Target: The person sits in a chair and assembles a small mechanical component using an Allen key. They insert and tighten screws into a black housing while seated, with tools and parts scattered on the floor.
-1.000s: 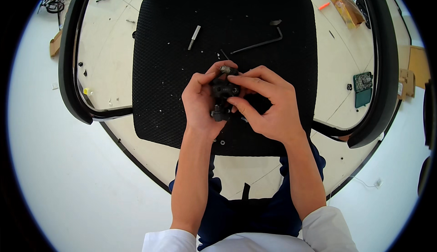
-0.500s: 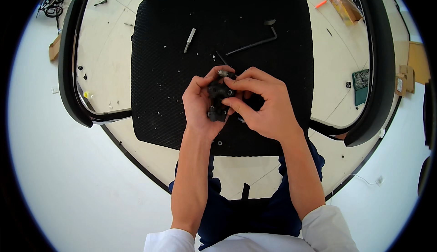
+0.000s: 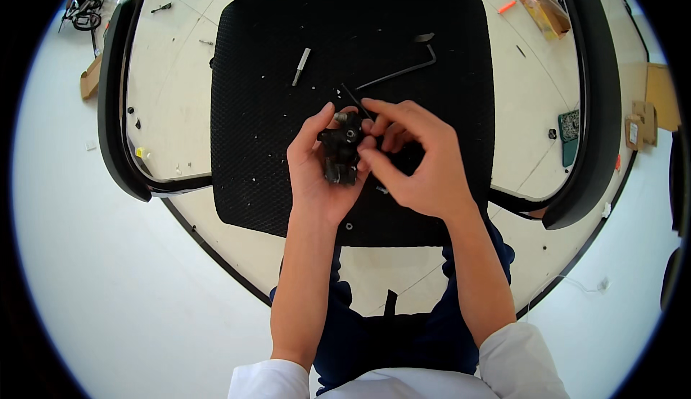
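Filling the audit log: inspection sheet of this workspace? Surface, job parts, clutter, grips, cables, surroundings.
Surface: black textured chair seat, pale specks scattered over it.
Job's things: dark mechanical part, held above the seat; its details are too small to tell.
Clutter: L-shaped hex key, silver-and-white rod and small nut-like ring loose on the seat, the ring near the edge closest to the person.
Grips: left grip cradles the part, thumb raised; right grip has fingertips at the part's right side, contact unclear.
Cables: thin white cable on the floor, lower right.
Surroundings: armrests both sides; green case on the floor at right; cardboard box at left.
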`<state>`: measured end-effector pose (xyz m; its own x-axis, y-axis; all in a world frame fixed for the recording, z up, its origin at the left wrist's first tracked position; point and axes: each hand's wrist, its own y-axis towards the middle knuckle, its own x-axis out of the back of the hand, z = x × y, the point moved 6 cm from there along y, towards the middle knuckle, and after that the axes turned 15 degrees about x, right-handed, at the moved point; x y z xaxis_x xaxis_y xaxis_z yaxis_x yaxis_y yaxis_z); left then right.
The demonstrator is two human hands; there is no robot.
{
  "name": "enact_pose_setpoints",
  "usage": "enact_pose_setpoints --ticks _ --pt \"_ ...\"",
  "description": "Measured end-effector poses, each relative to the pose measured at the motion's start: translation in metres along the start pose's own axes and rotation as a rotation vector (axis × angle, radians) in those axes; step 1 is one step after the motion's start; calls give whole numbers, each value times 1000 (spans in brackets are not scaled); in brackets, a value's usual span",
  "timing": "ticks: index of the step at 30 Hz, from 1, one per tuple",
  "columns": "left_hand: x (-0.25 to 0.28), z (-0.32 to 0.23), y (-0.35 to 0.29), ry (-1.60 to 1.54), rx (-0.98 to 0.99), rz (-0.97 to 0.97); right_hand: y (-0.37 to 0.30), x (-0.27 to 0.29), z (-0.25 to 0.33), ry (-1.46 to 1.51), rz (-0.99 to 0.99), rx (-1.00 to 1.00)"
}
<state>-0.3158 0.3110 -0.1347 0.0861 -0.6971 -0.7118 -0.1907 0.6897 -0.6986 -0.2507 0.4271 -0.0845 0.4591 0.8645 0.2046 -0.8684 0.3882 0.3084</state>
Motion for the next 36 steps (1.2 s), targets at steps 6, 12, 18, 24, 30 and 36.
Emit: enact_pose_setpoints --ticks 6,12,18,24,30,36 --pt "-2 -5 -2 -409 77 160 -5 3 -18 5 -115 -152" --pt "2 -14 -6 -528 88 236 -5 -5 0 -94 -83 -207" --pt "1 -19 -2 -434 45 245 -3 -36 127 -492 647 185" --pt "3 -14 -2 -351 61 306 -46 -49 142 -564 848 196" --pt "8 -25 3 -49 -178 72 -53 -46 146 -602 869 125" --pt "13 -34 -3 73 -314 -65 -47 -29 149 -584 870 89"
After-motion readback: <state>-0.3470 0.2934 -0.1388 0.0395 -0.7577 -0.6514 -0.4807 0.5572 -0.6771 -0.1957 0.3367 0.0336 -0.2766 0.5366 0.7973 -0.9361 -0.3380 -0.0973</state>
